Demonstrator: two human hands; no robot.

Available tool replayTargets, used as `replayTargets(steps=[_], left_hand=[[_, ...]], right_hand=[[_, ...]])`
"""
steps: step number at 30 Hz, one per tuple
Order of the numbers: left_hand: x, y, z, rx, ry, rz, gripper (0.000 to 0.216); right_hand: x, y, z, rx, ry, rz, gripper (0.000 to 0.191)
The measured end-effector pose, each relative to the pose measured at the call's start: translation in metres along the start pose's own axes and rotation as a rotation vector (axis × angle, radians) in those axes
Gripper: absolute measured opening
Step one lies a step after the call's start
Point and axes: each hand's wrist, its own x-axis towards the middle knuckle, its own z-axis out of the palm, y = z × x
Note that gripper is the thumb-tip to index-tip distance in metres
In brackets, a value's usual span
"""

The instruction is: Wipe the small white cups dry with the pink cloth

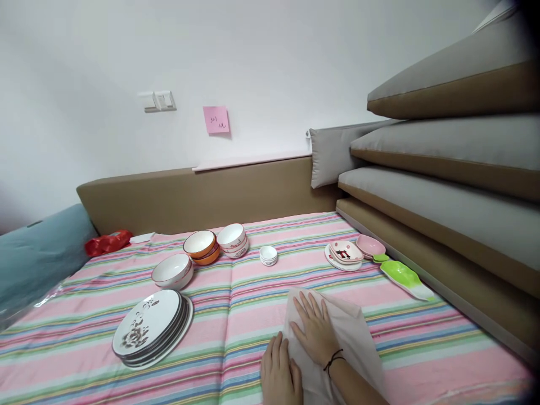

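Striped fabric (pixel 253 306) bears pale cloth (pixel 356 340), partly hidden by the right hand (pixel 315 331).

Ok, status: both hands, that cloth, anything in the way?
Right hand spread flat on thin pale-beige cloth; left hand at its left edge. Cloth lightly creased. Stacked round white plates with dark flowers sit left, apart from it.

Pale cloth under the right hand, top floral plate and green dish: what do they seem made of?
Pale cloth: thin, matt fabric, fibre unclear; soft creases show.
Top floral plate: probably glazed ceramic; smooth white face, dark printed pattern.
Green dish: glossy, with bright highlights; glazed ceramic or plastic, I can't tell.
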Motion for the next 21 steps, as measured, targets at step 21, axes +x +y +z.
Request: replayTargets(steps=[21], left_hand=[[0.160,0.029,0.048,-0.092,-0.624,-0.307,0.014]], right_hand=[[-0.012,0.011,0.038,-0.111,0.294,-0.070,0.058]])
